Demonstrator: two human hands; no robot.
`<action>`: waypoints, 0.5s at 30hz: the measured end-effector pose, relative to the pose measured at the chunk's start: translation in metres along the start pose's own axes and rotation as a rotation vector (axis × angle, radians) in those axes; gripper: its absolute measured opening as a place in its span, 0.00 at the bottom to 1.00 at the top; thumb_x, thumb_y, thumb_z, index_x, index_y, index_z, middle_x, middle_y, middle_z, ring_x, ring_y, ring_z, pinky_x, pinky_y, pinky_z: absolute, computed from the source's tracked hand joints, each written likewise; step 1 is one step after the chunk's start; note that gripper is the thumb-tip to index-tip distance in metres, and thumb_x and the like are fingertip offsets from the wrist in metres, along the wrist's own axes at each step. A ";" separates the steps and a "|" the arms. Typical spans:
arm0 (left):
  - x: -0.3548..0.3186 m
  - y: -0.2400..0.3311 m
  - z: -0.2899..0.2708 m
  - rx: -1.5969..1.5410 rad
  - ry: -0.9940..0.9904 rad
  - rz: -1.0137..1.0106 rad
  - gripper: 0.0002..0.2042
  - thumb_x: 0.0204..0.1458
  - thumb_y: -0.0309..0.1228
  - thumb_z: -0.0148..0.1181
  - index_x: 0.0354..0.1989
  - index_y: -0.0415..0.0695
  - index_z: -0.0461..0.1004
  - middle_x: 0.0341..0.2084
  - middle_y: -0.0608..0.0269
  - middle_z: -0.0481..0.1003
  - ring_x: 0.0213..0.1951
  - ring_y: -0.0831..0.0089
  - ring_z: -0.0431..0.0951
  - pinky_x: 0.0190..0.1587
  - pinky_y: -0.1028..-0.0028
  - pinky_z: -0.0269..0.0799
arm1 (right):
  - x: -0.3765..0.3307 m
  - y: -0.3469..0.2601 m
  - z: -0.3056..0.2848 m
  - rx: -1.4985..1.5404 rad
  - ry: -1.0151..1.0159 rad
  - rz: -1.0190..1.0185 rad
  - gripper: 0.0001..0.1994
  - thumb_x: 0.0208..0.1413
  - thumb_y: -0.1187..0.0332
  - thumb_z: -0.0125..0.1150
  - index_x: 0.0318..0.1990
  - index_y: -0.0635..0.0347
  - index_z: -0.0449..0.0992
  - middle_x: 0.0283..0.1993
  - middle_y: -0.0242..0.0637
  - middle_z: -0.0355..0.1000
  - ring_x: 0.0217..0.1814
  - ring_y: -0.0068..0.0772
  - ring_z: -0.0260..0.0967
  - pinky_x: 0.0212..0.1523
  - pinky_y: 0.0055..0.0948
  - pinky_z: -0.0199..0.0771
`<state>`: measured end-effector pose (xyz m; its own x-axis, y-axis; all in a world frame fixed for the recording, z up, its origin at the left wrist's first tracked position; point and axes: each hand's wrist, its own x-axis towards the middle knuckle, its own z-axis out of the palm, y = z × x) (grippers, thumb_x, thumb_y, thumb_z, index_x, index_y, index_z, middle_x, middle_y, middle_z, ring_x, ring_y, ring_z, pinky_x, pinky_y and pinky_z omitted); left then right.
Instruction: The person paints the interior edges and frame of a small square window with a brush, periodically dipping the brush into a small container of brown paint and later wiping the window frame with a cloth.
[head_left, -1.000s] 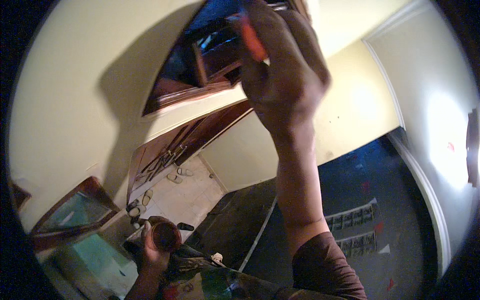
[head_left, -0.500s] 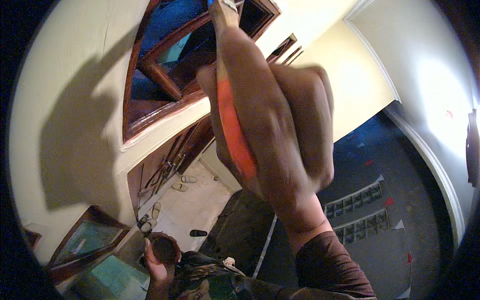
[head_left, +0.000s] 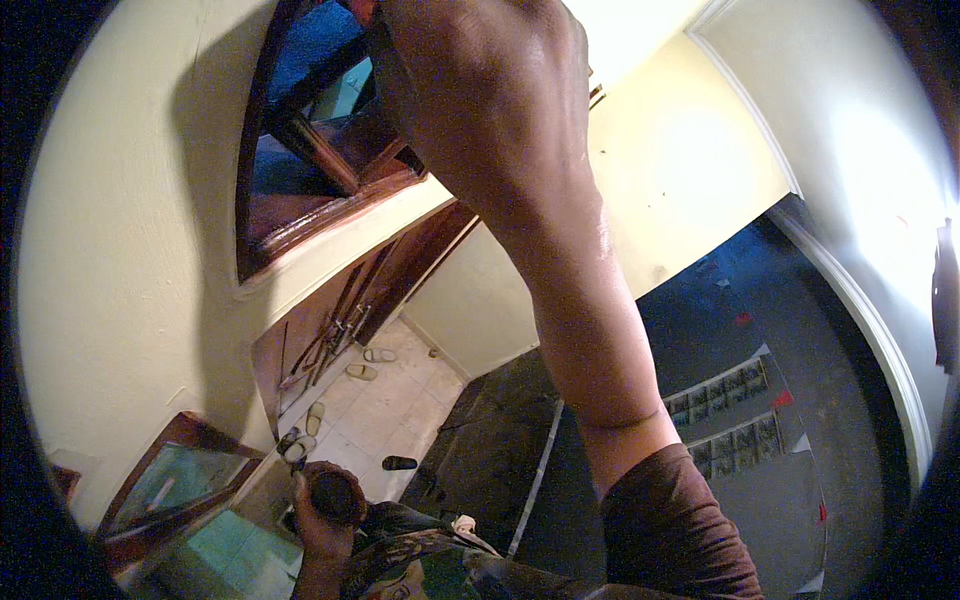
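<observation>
While the left hand (head_left: 322,500) sits low near the waist, its fingers are wrapped shut around a dark round object (head_left: 335,493), possibly a cup or tool handle; the view is too dim to say which. Below that grip lie a pale tiled floor (head_left: 395,405) and sandals (head_left: 362,371). Risk: a slackened hold drops the object onto tile.

Up and right of that grip, a dark wooden window frame (head_left: 300,235) is set in the cream wall (head_left: 130,250).

Right hand (head_left: 480,90) is raised overhead, its back to the camera, reaching at the frame's upper part. Fingers curl away from view; cannot tell whether they grasp anything.

Risks, judged: arm fully stretched, body likely elevated, so overreach could cost balance. The hand blocks sight of its own contact point, so a slip or pinch against the frame is possible.
</observation>
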<state>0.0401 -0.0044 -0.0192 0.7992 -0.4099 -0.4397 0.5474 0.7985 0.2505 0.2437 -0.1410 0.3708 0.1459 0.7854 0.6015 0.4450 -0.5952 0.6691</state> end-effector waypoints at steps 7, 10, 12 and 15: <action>0.002 -0.009 -0.009 -0.141 0.006 0.008 0.25 0.69 0.57 0.39 0.46 0.48 0.73 0.32 0.57 0.80 0.26 0.64 0.80 0.22 0.67 0.76 | -0.027 -0.022 0.008 -0.080 0.500 -0.036 0.14 0.32 0.73 0.67 0.32 0.69 0.80 0.28 0.34 0.65 0.28 0.33 0.65 0.22 0.29 0.64; 0.004 -0.007 -0.020 -0.146 -0.004 0.031 0.24 0.69 0.56 0.40 0.47 0.48 0.74 0.34 0.56 0.80 0.29 0.63 0.81 0.24 0.66 0.79 | -0.031 -0.028 -0.005 -0.058 0.510 -0.062 0.15 0.28 0.71 0.66 0.29 0.68 0.79 0.27 0.33 0.64 0.27 0.32 0.64 0.22 0.28 0.64; 0.004 -0.002 -0.024 -0.117 -0.145 0.022 0.24 0.69 0.55 0.40 0.48 0.48 0.74 0.35 0.56 0.80 0.30 0.62 0.82 0.27 0.65 0.80 | -0.029 -0.027 -0.005 -0.002 0.496 -0.073 0.15 0.23 0.69 0.64 0.26 0.65 0.79 0.28 0.33 0.65 0.29 0.33 0.65 0.23 0.28 0.65; 0.004 -0.002 -0.019 -0.077 -0.126 0.038 0.24 0.69 0.56 0.40 0.47 0.48 0.74 0.34 0.57 0.80 0.30 0.63 0.82 0.27 0.64 0.80 | -0.024 -0.011 0.000 0.069 0.344 -0.069 0.15 0.25 0.69 0.64 0.27 0.65 0.79 0.29 0.34 0.66 0.30 0.33 0.66 0.24 0.28 0.66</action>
<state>0.0373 0.0009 -0.0379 0.8463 -0.4272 -0.3182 0.4996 0.8438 0.1960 0.2353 -0.1539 0.3492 -0.1878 0.7129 0.6757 0.5033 -0.5208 0.6895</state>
